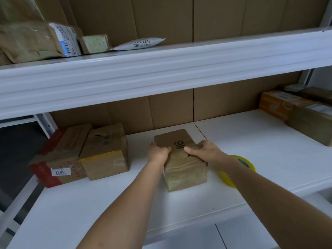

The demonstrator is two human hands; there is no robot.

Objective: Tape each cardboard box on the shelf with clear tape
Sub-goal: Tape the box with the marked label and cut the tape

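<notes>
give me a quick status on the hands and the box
Both hands, left and right, gripping the small box on the shelf. Tape roll lying behind right forearm, not in hand. Nothing blocking.

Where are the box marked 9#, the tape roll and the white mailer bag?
box marked 9# (179, 141): head view, bare far part of its top.
tape roll (248, 163): head view, yellow rim right of the forearm.
white mailer bag (140, 44): head view, middle of its printed face, upper shelf.

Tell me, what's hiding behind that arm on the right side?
A yellow tape roll lies on the white shelf behind the right forearm. The arm covers its middle.
</notes>
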